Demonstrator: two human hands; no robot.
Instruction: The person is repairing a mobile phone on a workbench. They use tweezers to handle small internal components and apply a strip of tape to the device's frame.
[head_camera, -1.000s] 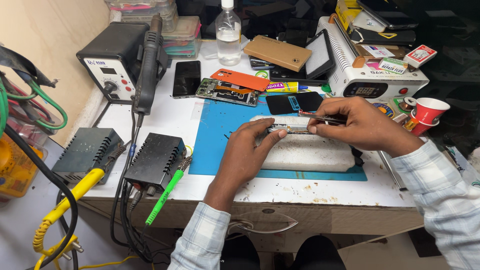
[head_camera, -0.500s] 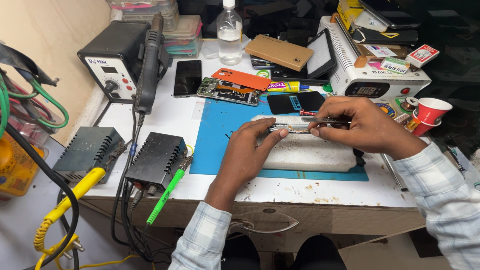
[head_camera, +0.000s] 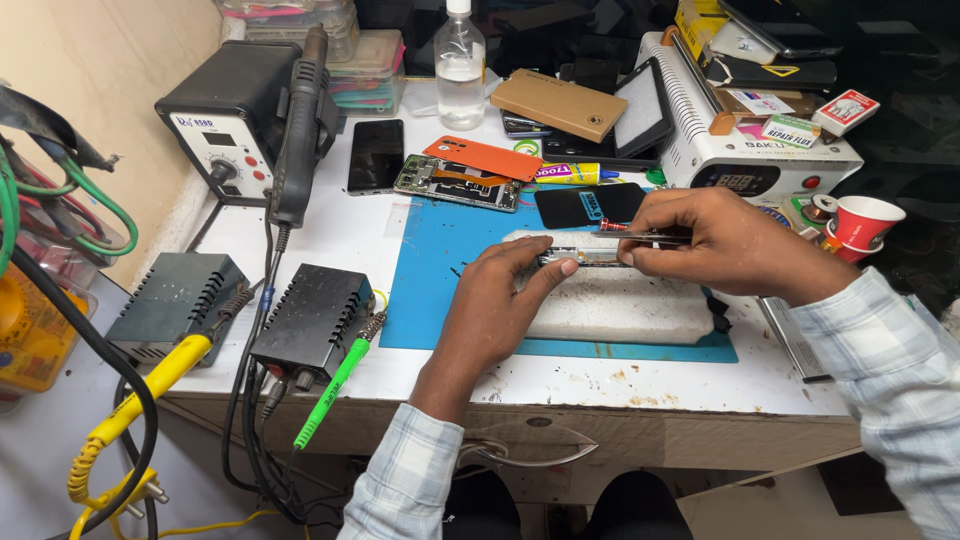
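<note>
So the phone frame is lying on a white block in the middle of the blue mat. Left hand pins its near end down with thumb and fingertips pressed shut on the edge, while the right hand pinches a pair of tweezers over the top of it — tip right at the frame.

Progress-wise I'd say it's mid-teardown: the orange back cover is already off and parked behind the mat, next to an opened phone with its board showing (can't tell if it's the same handset). Whatever the tweezers are picking at isn't out yet, and nothing looks reassembled.

Packaging around: a flat brown cardboard box at the back, a small red-and-white carton far right on the white machine, a yellow glue tube lying sideways, and a red paper cup by the right wrist.
</note>
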